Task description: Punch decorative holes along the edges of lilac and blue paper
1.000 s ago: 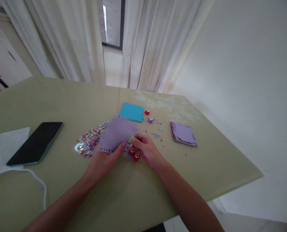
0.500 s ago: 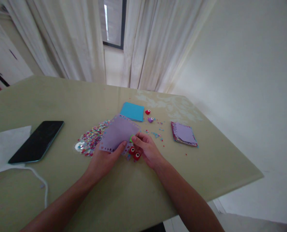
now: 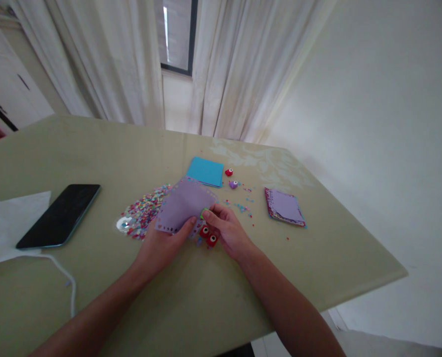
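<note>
My left hand [image 3: 161, 246] pinches the near edge of a lilac paper sheet [image 3: 182, 204] with punched holes along its border, tilted above the table. My right hand [image 3: 226, 232] is closed on a small green punch [image 3: 203, 213] at the sheet's right edge. Two red punches [image 3: 208, 236] lie on the table just under my right hand. A heap of coloured paper confetti [image 3: 145, 214] lies left of the sheet.
A black phone [image 3: 59, 215] rests on white paper [image 3: 5, 225] at left, with a white cable [image 3: 66, 280] trailing near. A blue paper stack [image 3: 205, 172], a red punch [image 3: 228, 172] and a purple punch [image 3: 233, 184] sit behind. A stack of punched sheets [image 3: 284, 207] lies at right.
Nothing but a slight shift of the camera; both hands keep their hold on the sheet and the green punch.
</note>
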A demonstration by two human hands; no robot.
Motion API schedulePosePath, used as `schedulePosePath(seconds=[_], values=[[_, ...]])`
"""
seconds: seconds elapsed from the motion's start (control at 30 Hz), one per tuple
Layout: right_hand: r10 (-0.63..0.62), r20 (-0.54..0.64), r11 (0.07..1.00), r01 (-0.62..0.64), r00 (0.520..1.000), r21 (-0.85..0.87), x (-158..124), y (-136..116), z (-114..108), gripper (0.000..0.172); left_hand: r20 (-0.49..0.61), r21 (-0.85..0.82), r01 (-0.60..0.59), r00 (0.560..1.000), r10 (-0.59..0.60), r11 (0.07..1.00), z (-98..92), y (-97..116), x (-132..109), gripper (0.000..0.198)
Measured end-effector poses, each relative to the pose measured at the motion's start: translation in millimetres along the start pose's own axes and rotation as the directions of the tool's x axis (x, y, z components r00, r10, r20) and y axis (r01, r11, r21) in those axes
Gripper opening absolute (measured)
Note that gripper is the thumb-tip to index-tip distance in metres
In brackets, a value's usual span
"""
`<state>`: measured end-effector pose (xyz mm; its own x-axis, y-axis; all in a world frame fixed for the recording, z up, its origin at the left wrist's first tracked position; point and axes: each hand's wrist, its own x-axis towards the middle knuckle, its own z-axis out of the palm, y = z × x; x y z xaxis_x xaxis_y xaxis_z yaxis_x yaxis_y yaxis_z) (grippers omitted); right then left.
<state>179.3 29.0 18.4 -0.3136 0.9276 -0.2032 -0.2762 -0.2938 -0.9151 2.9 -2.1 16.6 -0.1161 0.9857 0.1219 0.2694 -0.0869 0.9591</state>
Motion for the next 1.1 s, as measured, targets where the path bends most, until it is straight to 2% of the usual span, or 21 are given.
schedulePosePath(seconds=[0.3,0.37,0.43,0.53,0.6,0.67,0.73,0.83,0.9,0.97,1.03,1.1], values=[[0.018,-0.007,1.0,-0.018,1.0,0.015,1,-1,-2,0.05,-0.017,-0.012,0.016,1.0,-0.016,1.0,-3.4,1,-1,0.039],[-0.025,-0.04,1.0,0.026,0.999,0.009,3,-5,-5,0.05,-0.044,-0.012,0.017,0.999,-0.018,1.0,-4.3,1,0,0.041],[-0.124,-0.08,0.99,0.118,0.989,-0.08,6,-9,-13,0.046,-0.066,-0.012,0.029,0.997,-0.03,1.0,-5.3,1,1,0.044],[-0.3,-0.118,0.899,0.24,0.946,-0.368,12,-16,-32,0.033,-0.094,-0.01,0.075,0.993,-0.076,0.997,-7.2,2,3,0.045],[-0.397,-0.116,0.762,0.256,0.911,-0.595,16,-19,-45,0.027,-0.108,0.003,0.108,0.988,-0.107,0.994,-8.3,2,3,0.045],[-0.436,-0.081,0.613,0.23,0.896,-0.756,18,-21,-55,0.027,-0.126,0.015,0.138,0.983,-0.135,0.99,-9.1,2,4,0.043],[-0.4,-0.034,0.517,0.195,0.916,-0.833,16,-22,-59,0.03,-0.153,0.005,0.142,0.978,-0.139,0.99,-9.6,0,4,0.04],[-0.29,0.018,0.482,0.162,0.957,-0.861,12,-19,-56,0.022,-0.182,-0.027,0.112,0.977,-0.115,0.993,-10.2,-2,5,0.036],[-0.249,0.056,0.506,0.179,0.967,-0.844,10,-16,-52,0.013,-0.182,-0.033,0.104,0.977,-0.108,0.994,-10.6,-3,5,0.035],[-0.236,0.091,0.543,0.208,0.968,-0.814,12,-13,-50,0.015,-0.165,-0.024,0.109,0.98,-0.112,0.994,-11.1,-2,5,0.035],[-0.275,0.059,0.553,0.208,0.96,-0.807,17,-13,-53,0.022,-0.154,-0.02,0.124,0.98,-0.126,0.992,-11.4,-2,5,0.036],[-0.374,-0.033,0.496,0.17,0.927,-0.852,26,-18,-62,0.022,-0.154,-0.028,0.128,0.979,-0.131,0.991,-11.5,-2,4,0.036]])
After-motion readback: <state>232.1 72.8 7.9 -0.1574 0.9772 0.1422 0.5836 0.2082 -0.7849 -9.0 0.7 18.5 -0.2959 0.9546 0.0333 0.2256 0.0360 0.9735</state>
